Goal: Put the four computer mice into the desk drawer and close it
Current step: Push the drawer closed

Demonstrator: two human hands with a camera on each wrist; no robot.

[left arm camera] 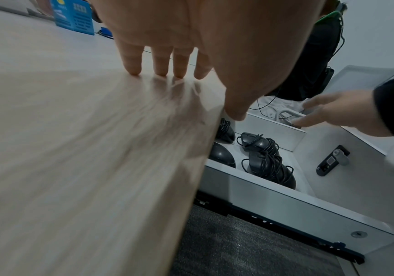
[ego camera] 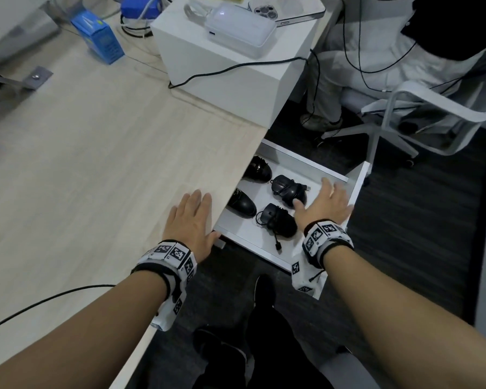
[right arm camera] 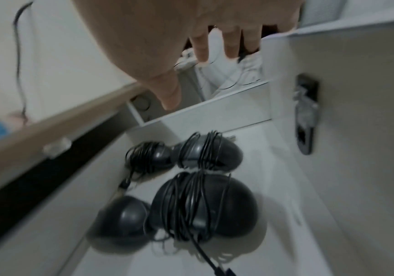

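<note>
The white desk drawer [ego camera: 306, 162] stands pulled out from under the desk edge. Four black computer mice lie in it, most with cords wound round them: two half under the desktop [ego camera: 257, 171] [ego camera: 242, 204], and two further out [ego camera: 288, 189] [ego camera: 279, 222]. The right wrist view shows the same mice in a cluster [right arm camera: 205, 205]. My left hand [ego camera: 191, 217] rests flat on the wooden desktop [ego camera: 96, 164] at its edge, fingertips [left arm camera: 160, 71] touching the wood. My right hand [ego camera: 326, 203] hovers over the drawer near its front panel [ego camera: 358, 181], fingers spread and holding nothing.
A lock fitting [left arm camera: 332, 160] sits on the inside of the drawer front. On the desk stands a white box [ego camera: 230, 74] bearing a power bank and a phone, beside a blue box [ego camera: 98, 37]. A seated person on a white chair [ego camera: 421, 108] is at the right. My legs [ego camera: 264, 332] are below the drawer.
</note>
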